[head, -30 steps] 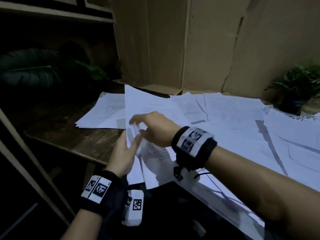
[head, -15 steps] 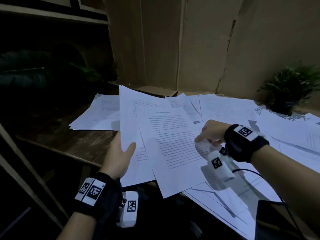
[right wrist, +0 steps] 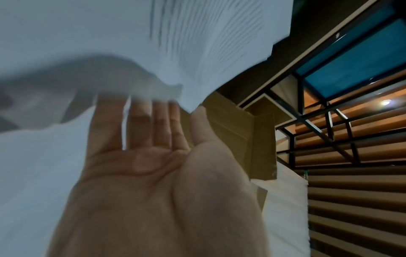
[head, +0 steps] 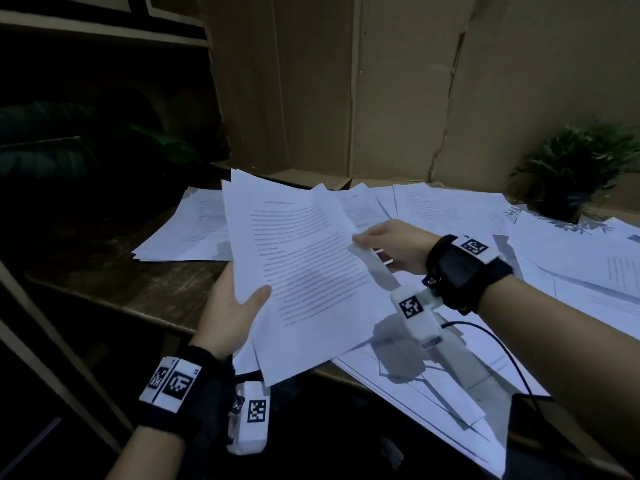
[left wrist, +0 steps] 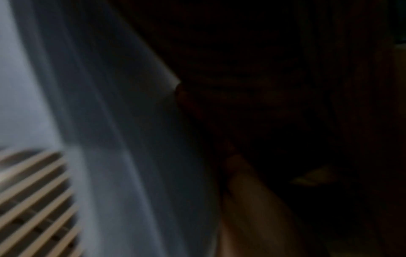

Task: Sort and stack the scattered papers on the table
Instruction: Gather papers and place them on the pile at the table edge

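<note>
We see a held bundle of papers point(head: 304, 271), white sheets printed with lines of dark text, raised off the desk point(head: 138, 289) and tilted toward us, the top sheet slightly askew over those beneath. Its right edge curls upward. Behind it to the left lies a small flat stack point(head: 194, 230). To the right, loose sheets point(head: 450, 209) overlap in a wide scatter across the desk, some hanging over the near edge. In the left wrist view the bundle point(left wrist: 98, 139) is probably the blurred grey surface.
</note>
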A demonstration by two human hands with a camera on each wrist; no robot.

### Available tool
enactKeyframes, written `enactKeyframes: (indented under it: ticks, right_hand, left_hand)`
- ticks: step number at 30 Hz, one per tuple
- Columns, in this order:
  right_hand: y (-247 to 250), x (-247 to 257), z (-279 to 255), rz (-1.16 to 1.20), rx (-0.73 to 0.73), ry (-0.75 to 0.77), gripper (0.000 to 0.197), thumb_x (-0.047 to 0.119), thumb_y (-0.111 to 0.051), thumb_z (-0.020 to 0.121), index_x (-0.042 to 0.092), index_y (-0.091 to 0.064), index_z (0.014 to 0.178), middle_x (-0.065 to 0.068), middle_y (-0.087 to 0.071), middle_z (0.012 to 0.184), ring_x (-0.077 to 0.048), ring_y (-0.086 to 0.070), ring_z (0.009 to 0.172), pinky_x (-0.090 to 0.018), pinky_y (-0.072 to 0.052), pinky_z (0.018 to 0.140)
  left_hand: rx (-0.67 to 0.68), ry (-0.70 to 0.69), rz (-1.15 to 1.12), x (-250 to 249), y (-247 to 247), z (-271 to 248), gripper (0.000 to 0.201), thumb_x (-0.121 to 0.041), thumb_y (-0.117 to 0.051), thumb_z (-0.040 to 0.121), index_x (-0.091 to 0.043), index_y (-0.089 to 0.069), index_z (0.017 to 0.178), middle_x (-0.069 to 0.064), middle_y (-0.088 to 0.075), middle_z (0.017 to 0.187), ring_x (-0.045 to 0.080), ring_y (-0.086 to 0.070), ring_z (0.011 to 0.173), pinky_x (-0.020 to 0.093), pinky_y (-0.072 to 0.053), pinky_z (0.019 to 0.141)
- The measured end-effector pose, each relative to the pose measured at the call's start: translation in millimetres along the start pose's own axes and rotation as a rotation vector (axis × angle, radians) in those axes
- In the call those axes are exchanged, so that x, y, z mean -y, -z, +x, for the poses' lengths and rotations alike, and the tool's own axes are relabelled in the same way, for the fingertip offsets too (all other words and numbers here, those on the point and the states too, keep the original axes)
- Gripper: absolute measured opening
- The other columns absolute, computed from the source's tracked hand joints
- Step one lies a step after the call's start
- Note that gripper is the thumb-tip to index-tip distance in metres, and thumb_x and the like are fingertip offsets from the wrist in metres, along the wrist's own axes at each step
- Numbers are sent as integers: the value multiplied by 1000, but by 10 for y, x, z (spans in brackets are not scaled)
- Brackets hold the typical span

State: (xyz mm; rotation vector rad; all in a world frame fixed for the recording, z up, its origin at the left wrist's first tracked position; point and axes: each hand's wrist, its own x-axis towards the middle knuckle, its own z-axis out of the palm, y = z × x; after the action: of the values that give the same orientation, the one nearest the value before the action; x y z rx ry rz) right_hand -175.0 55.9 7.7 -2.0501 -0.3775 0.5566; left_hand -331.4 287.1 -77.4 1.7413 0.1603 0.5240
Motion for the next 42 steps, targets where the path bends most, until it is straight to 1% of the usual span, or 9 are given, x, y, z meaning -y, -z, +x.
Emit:
enactKeyframes:
  ticks: [4, 8, 13, 17, 21, 25, 35, 38, 42]
  right_hand:
    - [516, -123, -65, -31, -231, -93, 27, 23, -56, 102, 0, -62, 114, -15, -69, 110, -27, -70, 84, -42, -59, 81]
    - [1075, -438, -235, -349, -332, -249, 22, 16, -57, 100, -1, -64, 112, -14, -67, 113, -29, -69, 91, -40, -57, 81]
    - [1298, -707, -384, -467, -193, -386, 20, 14, -68, 92, -5, -69, 97, -13, -69, 89, -29, -71, 82, -35, -55, 71]
    - [1234, -737, -366, -570, -213, -338, 23, 19, -74, 89, 2, -63, 100, -15, -64, 94, -24, -61, 73, -32, -54, 68]
    - [1168, -688, -339, -642, -146, -371, 38, 32, -79, 84, 6, -52, 80, -5, -51, 59, -17, -46, 48, -23, -36, 51]
    - [1057, -687, -304, -751, -115, -376, 37, 35, -82, 80, 5, -64, 94, 0, -53, 57, -16, -44, 48, -24, -35, 51]
    - [1186, -564, -172, -810, -322, -90, 31, 7, -70, 88, 17, -54, 63, -3, -53, 74, -26, -51, 79, -29, -35, 58]
    - [1330, -177, -166, -1014, -558, 88, 15, 1, -56, 91, 10, -67, 87, -19, -64, 94, -39, -59, 89, -34, -40, 71]
    - [1132, 488, -155, -1275, -660, 411, 40, -11, -45, 85, 13, -68, 107, -23, -61, 94, -40, -55, 79, -39, -40, 65]
  left_hand:
    - [-121, 16, -54, 73, 92, 54, 39, -10, -50, 101, -19, -49, 139, -18, -61, 122, -6, -59, 107, 18, -46, 81]
    - [-203, 72, -121, 146, 119, 108, 38, -11, -45, 104, -19, -47, 141, -8, -63, 124, 8, -60, 109, 29, -48, 84]
    - [-225, 134, -199, 163, 130, 145, 38, -8, -40, 105, -20, -48, 140, -5, -63, 123, 14, -61, 109, 37, -49, 90]
    - [-208, 149, -193, 144, 126, 140, 37, -8, -40, 105, -19, -48, 139, -2, -62, 126, 19, -60, 113, 38, -47, 92]
    - [-203, 145, -189, 80, 97, 112, 34, -7, -40, 105, -18, -48, 136, -2, -62, 121, 22, -59, 113, 38, -46, 92]
    - [-203, 150, -192, 35, 74, 102, 35, -7, -39, 105, -16, -47, 138, 2, -61, 125, 22, -59, 110, 34, -47, 86]
    - [-161, 108, -167, 13, 70, 77, 35, -4, -39, 104, -17, -49, 135, -10, -63, 114, 4, -60, 100, 25, -47, 78]
    - [-113, 96, -125, 32, 82, 95, 35, -5, -40, 104, -16, -50, 135, -9, -64, 119, 5, -61, 104, 27, -49, 85]
    - [-28, 67, -51, 17, 67, 92, 32, -6, -41, 103, -21, -53, 129, -13, -65, 116, -6, -64, 97, 18, -49, 79]
